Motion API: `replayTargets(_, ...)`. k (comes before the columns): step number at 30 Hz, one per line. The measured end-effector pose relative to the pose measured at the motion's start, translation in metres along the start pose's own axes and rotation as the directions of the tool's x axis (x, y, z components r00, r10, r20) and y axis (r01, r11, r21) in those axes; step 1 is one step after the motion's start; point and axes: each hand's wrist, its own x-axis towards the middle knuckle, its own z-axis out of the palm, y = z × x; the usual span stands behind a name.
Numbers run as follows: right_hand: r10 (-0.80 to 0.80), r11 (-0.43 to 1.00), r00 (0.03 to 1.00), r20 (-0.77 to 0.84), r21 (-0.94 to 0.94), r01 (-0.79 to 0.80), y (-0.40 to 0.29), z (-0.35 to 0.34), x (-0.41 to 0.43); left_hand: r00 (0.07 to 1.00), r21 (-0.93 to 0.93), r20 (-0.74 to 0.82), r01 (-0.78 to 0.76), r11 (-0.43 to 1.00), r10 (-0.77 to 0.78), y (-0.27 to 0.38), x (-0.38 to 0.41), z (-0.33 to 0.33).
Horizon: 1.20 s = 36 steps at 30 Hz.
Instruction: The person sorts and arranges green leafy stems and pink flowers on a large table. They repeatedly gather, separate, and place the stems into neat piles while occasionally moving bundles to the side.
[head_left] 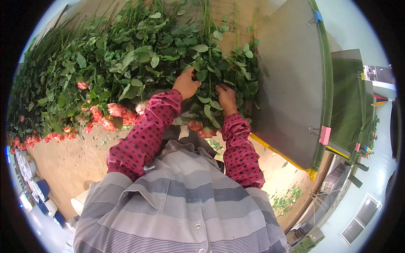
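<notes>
Long-stemmed cut roses lie in a thick layer before me, their leafy stems [152, 47] pointing away and their coral-pink blooms [117, 110] towards my body. My left hand [187, 83] reaches into the leaves near the middle, thumb and fingers bent around foliage; leaves partly cover its fingertips. To its right, my right hand [226, 98] touches the same foliage, with its fingers curled and partly hidden. A leafy rose stem [210, 76] runs between the two hands. Just below them, two orange-pink rose blooms [202, 129] show between my sleeves. Whether either hand grips a stem cannot be made out.
On the right stands a grey panel [288, 82] with a green fabric edge, carrying a pink binder clip [325, 135] and a blue clip [318, 16]. Behind it is another green panel [346, 101]. Fallen leaves [286, 200] litter the brown floor.
</notes>
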Motion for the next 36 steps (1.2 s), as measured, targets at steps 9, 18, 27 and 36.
replayTargets(9,-0.054,0.97,0.996,-0.072,-0.242,0.035,0.001,0.007,-0.007,0.998,-0.011,0.058,-0.001,1.0,0.002,-0.013,0.013,0.035)
replayTargets(18,-0.091,0.975,0.991,-0.094,-0.21,0.07,0.009,-0.005,-0.004,0.999,-0.111,-0.037,0.014,0.994,-0.018,0.002,0.014,0.074)
replayTargets(27,-0.057,0.992,0.998,-0.04,0.114,0.061,0.004,-0.019,-0.011,0.98,-0.404,0.072,0.2,0.893,-0.187,-0.027,0.033,0.068)
replayTargets(36,-0.077,0.996,0.995,-0.068,-0.038,0.075,-0.006,-0.019,-0.016,0.984,-0.245,-0.01,0.17,0.954,-0.178,-0.002,0.015,0.039)
